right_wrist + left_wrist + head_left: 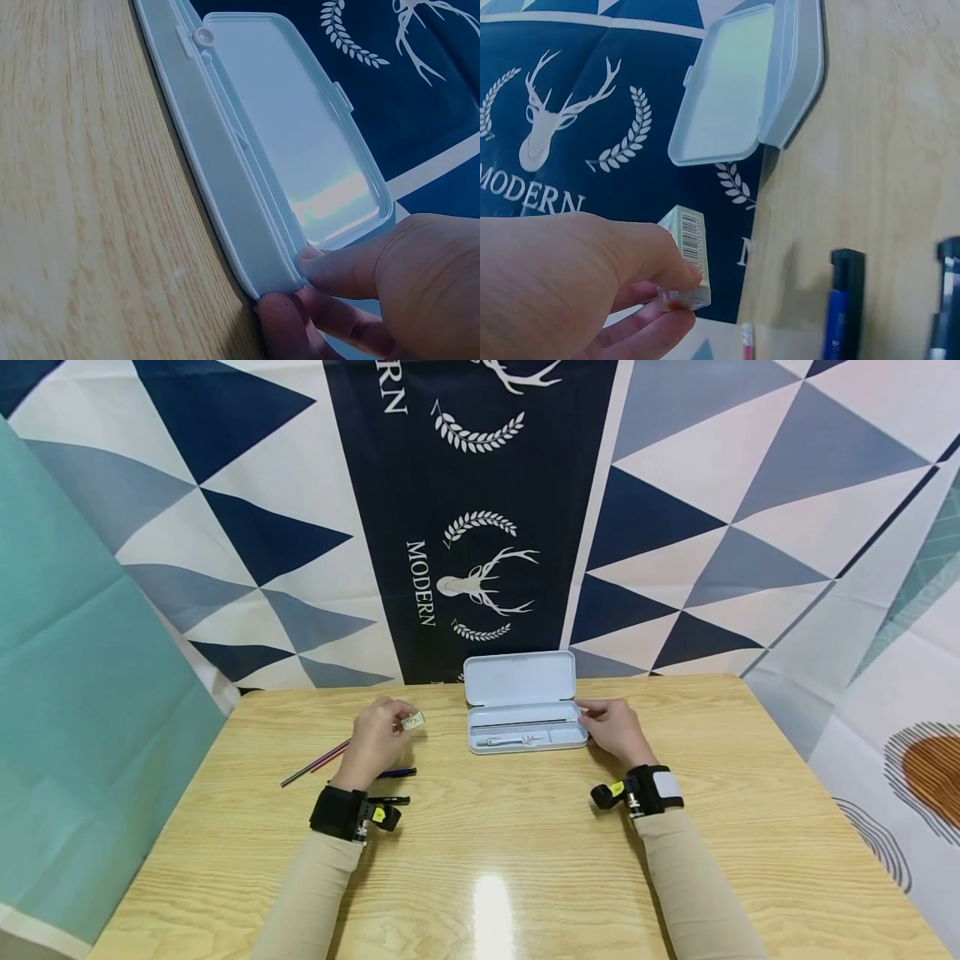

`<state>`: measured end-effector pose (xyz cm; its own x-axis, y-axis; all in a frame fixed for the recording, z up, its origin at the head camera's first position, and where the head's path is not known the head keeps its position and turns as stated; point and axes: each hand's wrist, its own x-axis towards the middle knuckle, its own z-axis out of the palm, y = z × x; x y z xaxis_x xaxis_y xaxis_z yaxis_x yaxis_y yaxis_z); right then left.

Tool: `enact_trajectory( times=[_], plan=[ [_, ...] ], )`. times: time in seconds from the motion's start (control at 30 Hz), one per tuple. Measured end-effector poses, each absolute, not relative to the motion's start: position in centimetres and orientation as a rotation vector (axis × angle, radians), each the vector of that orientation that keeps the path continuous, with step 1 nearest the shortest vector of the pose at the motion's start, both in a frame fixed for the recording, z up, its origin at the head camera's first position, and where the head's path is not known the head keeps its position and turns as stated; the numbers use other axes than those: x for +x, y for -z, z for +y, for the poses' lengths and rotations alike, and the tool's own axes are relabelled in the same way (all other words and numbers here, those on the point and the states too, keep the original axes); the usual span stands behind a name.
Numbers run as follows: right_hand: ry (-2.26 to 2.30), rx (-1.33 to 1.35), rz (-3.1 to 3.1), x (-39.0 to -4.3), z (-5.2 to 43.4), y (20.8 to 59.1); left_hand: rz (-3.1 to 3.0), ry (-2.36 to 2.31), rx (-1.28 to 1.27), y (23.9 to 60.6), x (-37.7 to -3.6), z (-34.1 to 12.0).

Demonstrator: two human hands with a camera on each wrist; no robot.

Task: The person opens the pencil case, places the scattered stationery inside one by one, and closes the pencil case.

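Observation:
A light blue pencil case (528, 739) stands with its lid (520, 678) raised at the table's back edge. Inside lie a white drawing compass (510, 741) and a thin dark stick (517, 722). My right hand (617, 731) grips the case's right end; in the right wrist view the thumb (341, 268) is at its rim and fingers are on the outside. To the left of the case, my left hand (375, 739) pinches a small pale block, apparently an eraser (691, 244) with a barcode, between thumb and fingers above the table.
Beside and partly behind my left hand lie two thin pencils (315, 763), a blue pen (397, 772) and a black pen (390, 800). The wooden table (562, 877) meets a patterned cloth (480, 485) just behind the case.

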<state>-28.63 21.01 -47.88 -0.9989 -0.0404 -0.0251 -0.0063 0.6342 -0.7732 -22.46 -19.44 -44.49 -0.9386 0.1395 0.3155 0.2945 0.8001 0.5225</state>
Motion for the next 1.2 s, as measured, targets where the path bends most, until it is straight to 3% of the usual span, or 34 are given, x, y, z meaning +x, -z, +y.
enact_trajectory(
  times=[0.37, 1.2],
  plan=[
    [1.348, -0.043, 2.776, -28.5, 21.3, 47.8, -2.727, 0.745, -0.402, 41.0, -23.7, -18.0],
    [1.391, -0.068, 2.744, -28.6, 21.2, 47.8, -2.763, 0.724, -0.548, 43.3, -25.8, -11.7]
  ],
)
